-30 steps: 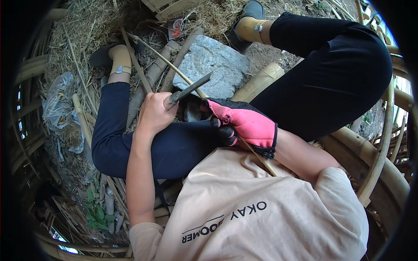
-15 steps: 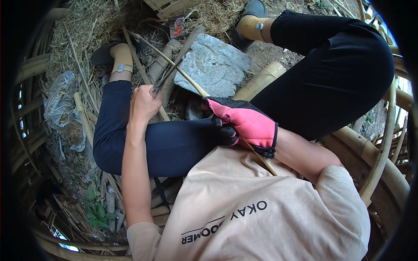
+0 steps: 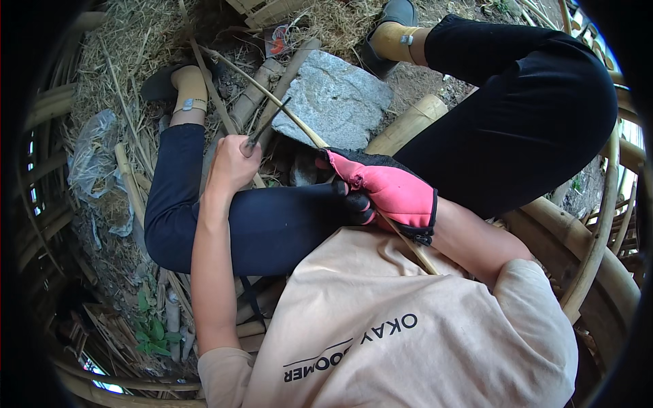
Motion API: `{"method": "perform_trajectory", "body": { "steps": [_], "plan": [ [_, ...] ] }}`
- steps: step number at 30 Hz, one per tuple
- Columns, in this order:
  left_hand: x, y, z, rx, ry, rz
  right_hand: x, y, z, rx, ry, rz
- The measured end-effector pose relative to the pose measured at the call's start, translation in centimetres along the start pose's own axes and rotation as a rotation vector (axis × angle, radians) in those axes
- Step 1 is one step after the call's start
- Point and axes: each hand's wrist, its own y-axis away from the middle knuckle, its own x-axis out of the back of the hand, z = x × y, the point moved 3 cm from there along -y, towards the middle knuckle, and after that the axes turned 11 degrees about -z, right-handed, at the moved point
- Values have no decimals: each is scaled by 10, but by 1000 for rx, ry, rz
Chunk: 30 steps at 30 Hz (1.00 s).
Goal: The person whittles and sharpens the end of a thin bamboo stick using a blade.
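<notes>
My bare left hand (image 3: 231, 163) is closed around the handle of a knife (image 3: 267, 124). Its dark, narrow blade points up and to the right, passing over a bamboo strip in this view; whether it touches cannot be seen. My right hand (image 3: 391, 192), in a pink and black glove, is wrapped around the same thin bamboo strip (image 3: 297, 121). The strip slants from the far left, through my glove, to my shirt at the waist. My gloved fist rests by my thigh, and its fingers are partly hidden.
A flat grey stone (image 3: 333, 98) lies beyond my hands. Around it are a cut bamboo piece (image 3: 411, 124), a log (image 3: 257, 88) and dry straw (image 3: 136, 41). Crumpled clear plastic (image 3: 95, 153) lies at the left. Thick curved bamboo poles (image 3: 578, 238) stand at my right.
My left hand and the knife have shifted slightly to the right. My gloved right hand and the bamboo strip have stayed nearly in place.
</notes>
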Motion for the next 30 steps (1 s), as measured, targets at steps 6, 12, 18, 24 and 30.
{"method": "perform_trajectory", "body": {
  "steps": [6, 12, 18, 24, 30],
  "plan": [
    [5, -1, -19, 88, -85, 142, -6, 0, -1, 9, -70, -57],
    [-8, 5, 27, -67, 114, -82, -3, -1, 0, -14, 83, -1],
    [-12, 0, 26, -54, 65, -2, -3, 1, -1, -20, 39, 41],
    [5, -13, -27, 217, -28, 113, -4, 1, -1, -14, 18, -37],
    [3, -5, -6, 117, 45, 56, 1, -1, 0, -3, 5, -27]
  ]
}}
